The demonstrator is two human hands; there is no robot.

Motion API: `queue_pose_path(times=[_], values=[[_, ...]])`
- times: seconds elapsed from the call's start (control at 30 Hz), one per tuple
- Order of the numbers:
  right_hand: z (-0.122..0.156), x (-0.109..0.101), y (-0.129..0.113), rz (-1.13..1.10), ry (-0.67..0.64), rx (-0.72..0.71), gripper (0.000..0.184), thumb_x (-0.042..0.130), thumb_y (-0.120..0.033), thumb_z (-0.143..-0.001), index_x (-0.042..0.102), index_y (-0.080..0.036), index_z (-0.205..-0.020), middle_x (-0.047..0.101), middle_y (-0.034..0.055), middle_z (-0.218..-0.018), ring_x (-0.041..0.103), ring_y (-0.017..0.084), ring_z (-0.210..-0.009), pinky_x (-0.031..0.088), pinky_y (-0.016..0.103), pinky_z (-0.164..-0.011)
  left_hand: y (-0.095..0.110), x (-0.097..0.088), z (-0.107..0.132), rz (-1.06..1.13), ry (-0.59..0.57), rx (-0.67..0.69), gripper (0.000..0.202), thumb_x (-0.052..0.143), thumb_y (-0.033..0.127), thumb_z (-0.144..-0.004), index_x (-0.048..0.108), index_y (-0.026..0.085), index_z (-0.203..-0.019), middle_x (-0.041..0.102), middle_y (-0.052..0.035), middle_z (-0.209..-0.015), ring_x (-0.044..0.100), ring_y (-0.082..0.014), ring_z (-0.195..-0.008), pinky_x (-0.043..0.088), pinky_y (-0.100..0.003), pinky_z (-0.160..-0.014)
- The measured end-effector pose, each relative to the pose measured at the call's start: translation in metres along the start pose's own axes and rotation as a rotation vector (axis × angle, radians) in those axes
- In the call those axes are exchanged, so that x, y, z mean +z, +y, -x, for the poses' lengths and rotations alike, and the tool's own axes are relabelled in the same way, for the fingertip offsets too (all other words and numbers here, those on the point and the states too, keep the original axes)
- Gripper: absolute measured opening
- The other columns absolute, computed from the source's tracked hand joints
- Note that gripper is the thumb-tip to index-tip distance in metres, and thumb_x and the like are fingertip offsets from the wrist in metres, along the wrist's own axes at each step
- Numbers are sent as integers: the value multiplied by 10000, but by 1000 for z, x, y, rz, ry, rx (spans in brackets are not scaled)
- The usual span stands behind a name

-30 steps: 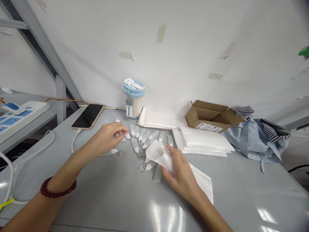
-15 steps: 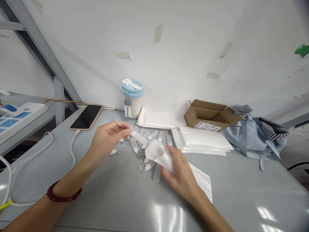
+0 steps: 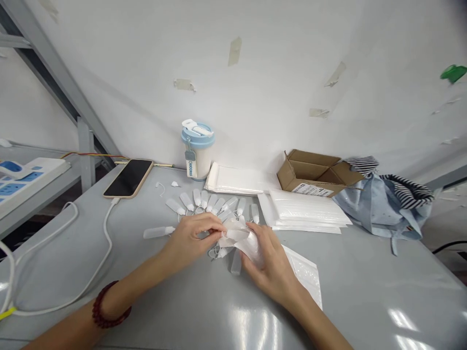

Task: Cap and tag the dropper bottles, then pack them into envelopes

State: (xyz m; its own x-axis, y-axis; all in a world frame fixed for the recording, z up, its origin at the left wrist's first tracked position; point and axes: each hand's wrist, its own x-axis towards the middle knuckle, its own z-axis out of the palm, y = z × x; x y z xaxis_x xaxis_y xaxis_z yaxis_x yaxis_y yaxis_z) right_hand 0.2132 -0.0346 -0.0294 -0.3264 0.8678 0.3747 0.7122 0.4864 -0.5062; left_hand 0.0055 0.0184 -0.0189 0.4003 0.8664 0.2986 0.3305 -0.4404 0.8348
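My left hand (image 3: 191,238) and my right hand (image 3: 272,262) meet over the table, both gripping a crumpled white translucent plastic pouch (image 3: 239,237). The left fingertips pinch its edge and hide whatever lies there. Several small translucent plastic tubes with thin white loops (image 3: 207,201) fan out just beyond my hands. One more tube (image 3: 156,232) lies to the left of my left hand, and another (image 3: 236,262) stands out below the pouch. A bubble-lined white envelope (image 3: 302,272) lies under my right hand's heel.
A black phone (image 3: 128,178) on a white charging cable sits at the left, by a power strip (image 3: 25,177). A blue-lidded cup (image 3: 196,150), white envelope stacks (image 3: 306,211), a cardboard box (image 3: 314,172) and a blue striped garment (image 3: 383,206) line the wall.
My left hand has moved right from the tubes, carrying the tube it pinched, and now meets the pouch. My right hand has stayed on the pouch. The view has drifted slightly.
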Motion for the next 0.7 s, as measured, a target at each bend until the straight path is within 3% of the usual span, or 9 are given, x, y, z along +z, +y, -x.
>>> queue_pose_path(times=[0.17, 0.33, 0.47, 0.7], values=[[-1, -1, -1, -6, -33, 13, 533, 545, -165, -814, 341, -205, -1306, 542, 116, -1143, 516, 284, -1032, 479, 460, -859, 4, -26, -4, -73, -54, -57, 131, 579, 179, -816, 708, 178, -795, 698, -29, -825, 626, -142, -741, 506, -232, -675], [-2, -1, -2, -1, -50, 1, 550, 551, -162, -807, 332, -213, -1308, 527, 114, -1181, 497, 287, -1055, 468, 470, -875, 5, -39, -7, -43, 7, -100, 127, 579, 195, -812, 705, 192, -795, 696, -20, -856, 634, -147, -798, 528, -238, -735], [-1, 0, -2, -4, -52, -12, 559, 559, -162, -801, 329, -208, -1309, 524, 115, -1178, 493, 286, -1054, 463, 475, -876, 5, -26, -3, -8, -19, -79, 133, 575, 159, -807, 703, 187, -782, 696, -17, -837, 639, -139, -778, 535, -227, -717], [2, 7, -3, -19, -71, -48, 582, 565, -155, -780, 324, -207, -1307, 528, 119, -1171, 499, 290, -1061, 463, 479, -879, 8, 20, 10, -12, -97, 54, 183, 565, 54, -782, 686, 171, -711, 691, 11, -689, 619, -100, -607, 486, -179, -577]])
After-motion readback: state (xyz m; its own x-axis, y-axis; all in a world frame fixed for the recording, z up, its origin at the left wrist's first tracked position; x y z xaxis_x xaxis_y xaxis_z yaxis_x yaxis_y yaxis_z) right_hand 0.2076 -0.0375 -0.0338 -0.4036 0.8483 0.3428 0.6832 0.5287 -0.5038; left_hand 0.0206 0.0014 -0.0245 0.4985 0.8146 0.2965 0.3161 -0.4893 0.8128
